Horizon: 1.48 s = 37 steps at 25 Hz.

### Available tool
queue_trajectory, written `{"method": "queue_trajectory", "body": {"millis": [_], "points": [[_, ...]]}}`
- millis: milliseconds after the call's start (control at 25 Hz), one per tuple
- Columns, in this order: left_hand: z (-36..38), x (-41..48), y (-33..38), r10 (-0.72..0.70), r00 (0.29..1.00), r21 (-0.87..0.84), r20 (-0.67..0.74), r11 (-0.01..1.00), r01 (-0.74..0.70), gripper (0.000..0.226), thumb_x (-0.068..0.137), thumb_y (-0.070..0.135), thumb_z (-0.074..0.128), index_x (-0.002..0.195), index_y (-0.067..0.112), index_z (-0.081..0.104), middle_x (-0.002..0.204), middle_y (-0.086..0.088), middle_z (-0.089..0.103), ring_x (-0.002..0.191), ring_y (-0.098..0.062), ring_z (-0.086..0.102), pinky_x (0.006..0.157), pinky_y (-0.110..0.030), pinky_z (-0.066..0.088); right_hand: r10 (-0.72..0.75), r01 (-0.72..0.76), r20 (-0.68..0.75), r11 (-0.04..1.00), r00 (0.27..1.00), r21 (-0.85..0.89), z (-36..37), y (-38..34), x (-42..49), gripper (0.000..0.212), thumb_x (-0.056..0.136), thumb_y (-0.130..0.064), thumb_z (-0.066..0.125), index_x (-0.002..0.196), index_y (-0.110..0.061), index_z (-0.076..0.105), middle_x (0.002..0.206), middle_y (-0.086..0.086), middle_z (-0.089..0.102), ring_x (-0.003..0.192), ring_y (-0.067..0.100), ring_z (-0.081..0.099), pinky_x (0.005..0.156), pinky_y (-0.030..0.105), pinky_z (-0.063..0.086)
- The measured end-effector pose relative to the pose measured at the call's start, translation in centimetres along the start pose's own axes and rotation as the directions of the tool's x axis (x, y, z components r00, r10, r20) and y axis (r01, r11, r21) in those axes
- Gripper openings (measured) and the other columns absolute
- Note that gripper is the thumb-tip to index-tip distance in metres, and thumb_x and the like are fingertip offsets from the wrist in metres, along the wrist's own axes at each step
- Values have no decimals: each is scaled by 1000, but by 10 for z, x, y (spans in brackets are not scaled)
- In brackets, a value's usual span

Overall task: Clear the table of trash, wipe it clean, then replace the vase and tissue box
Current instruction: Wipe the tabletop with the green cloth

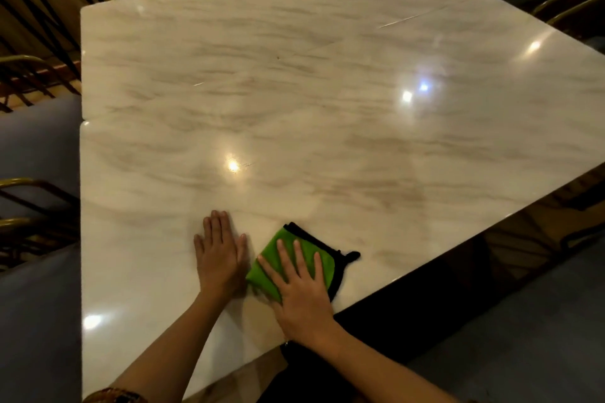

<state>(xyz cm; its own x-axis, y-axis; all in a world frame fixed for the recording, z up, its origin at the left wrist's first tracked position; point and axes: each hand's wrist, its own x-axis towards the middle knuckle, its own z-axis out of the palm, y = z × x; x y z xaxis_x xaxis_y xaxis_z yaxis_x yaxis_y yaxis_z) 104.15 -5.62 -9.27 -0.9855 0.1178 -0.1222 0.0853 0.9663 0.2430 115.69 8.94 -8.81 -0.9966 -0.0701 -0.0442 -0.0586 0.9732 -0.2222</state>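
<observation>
Marble-patterned table (327,108) fills our view, glossy with light spots, and near its edge at six o'clock we press our right hand (302,291) flat, fingers spread, on a folded green cloth (296,260) with black trim. Just beside it at nine o'clock our left hand (219,255) lies open, palm down on bare tabletop, holding nothing

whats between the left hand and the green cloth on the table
Nothing: in the head view only a thin strip of bare marble table separates the left hand, flat on it, from the green cloth under the right hand.
</observation>
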Motion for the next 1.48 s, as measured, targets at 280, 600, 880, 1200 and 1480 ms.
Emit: {"method": "queue_trajectory", "body": {"millis": [280,600,880,1200,1480], "points": [[-43,11,-97,29,998,97,53,995,-34,69,84,66,1,148,42,1,160,2,2,147,-22,4,113,-53,8,291,-291,9,955,957,53,-29,131,111,65,87,-63,10,148,-42,21,160,-3,6,147,29,5,115,55,2],[-48,27,-115,5,959,73,284,997,-27,71,79,70,-2,142,42,-23,150,6,-32,142,-19,-25,113,-59,-7,235,-237,41,968,971,80,-6,-22,170,68,86,-51,11,145,-28,36,155,11,27,143,37,21,111,61,4],[-70,52,-112,28,991,112,130,993,-43,79,76,69,4,147,36,16,154,-3,20,139,-27,20,104,-50,25,-159,154,51,984,986,93,3,-28,173,60,85,-57,29,137,-34,49,149,4,39,137,36,35,108,64,25],[-65,157,-101,-113,981,42,156,993,108,55,99,51,21,146,45,-8,159,1,-13,146,-24,-12,111,-57,-12,498,-494,-91,867,863,62,-39,126,251,54,99,-52,25,150,-42,7,161,0,1,147,27,1,115,57,1],[-71,176,-118,-95,904,9,418,995,101,67,88,70,19,138,52,-21,148,8,-38,139,-23,-32,104,-68,-16,47,-46,-40,999,998,22,9,-62,255,60,87,-49,34,142,-27,41,152,10,34,139,37,31,109,60,11]]}}
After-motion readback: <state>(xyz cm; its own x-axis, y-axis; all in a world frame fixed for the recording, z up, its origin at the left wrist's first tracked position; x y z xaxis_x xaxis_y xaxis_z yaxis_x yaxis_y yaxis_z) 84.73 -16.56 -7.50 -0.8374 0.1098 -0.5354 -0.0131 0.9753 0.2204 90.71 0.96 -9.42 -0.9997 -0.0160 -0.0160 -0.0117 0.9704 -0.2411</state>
